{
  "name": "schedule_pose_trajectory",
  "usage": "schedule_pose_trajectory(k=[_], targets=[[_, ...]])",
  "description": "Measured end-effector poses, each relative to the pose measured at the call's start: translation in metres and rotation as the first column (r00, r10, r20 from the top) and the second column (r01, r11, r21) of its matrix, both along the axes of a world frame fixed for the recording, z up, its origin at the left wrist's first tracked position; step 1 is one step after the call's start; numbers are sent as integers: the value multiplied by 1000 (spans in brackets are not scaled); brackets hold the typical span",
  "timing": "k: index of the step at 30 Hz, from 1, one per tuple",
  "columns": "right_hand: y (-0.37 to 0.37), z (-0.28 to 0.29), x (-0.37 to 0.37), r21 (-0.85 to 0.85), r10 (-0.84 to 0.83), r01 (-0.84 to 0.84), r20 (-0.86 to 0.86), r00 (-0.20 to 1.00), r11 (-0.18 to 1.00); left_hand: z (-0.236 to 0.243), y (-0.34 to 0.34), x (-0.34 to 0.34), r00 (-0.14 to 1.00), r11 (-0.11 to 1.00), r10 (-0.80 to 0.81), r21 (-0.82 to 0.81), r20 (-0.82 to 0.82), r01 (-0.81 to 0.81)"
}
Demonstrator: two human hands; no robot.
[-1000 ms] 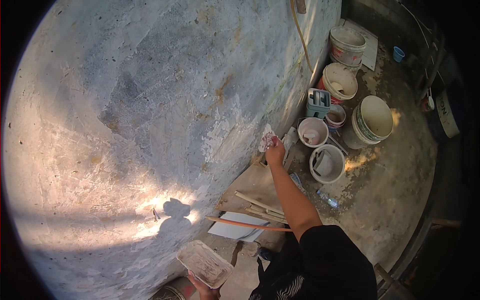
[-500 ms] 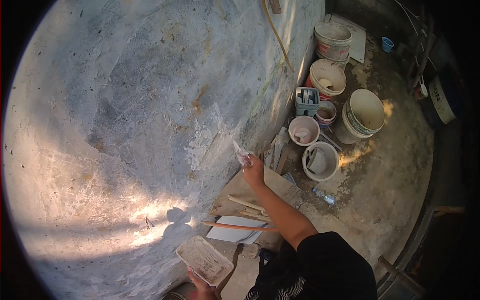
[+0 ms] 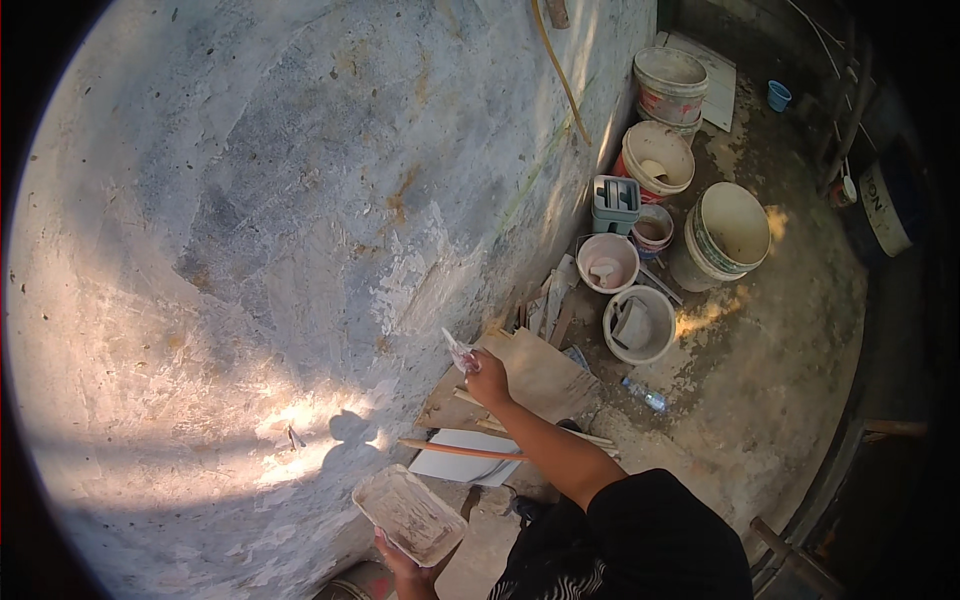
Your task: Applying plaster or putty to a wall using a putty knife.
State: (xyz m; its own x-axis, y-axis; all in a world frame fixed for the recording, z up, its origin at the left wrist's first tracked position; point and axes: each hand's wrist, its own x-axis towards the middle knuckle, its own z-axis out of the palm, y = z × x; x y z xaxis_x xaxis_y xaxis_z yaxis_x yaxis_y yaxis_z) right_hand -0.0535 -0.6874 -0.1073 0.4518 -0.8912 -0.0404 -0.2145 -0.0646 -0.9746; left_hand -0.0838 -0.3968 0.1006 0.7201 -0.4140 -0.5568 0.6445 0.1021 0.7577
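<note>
My right hand is closed around a putty knife smeared with white; its blade points up and left, close to the wall's lower part. The handle is mostly hidden in my fist. Low in the view, my left hand grips a shallow rectangular tray by its near edge. Whitish paste residue coats the tray's inside. The wall is grey and patchy, with a rough white patch of filler up and left of the knife.
Wooden sticks, a brown board and a white sheet lie at the wall's foot. Several buckets stand to the right, including a white bucket and a tall pail. A plastic bottle lies on the floor.
My right hand has moved down and slightly left with the putty knife, away from the filler patch. My left hand and the tray have barely moved.
</note>
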Motion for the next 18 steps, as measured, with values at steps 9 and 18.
schedule_pose_trajectory(k=[9, 18], targets=[[-120, 9, 42, 180, -333, 336, -46, 942, 924, -10, 33, -3, 990, 986, 144, -81, -4, -144], [-1, -6, -3, -12, 6, -6, -65, 998, 1000, -3, 26, -3, 994, 989, 104, -108, -17, -105]])
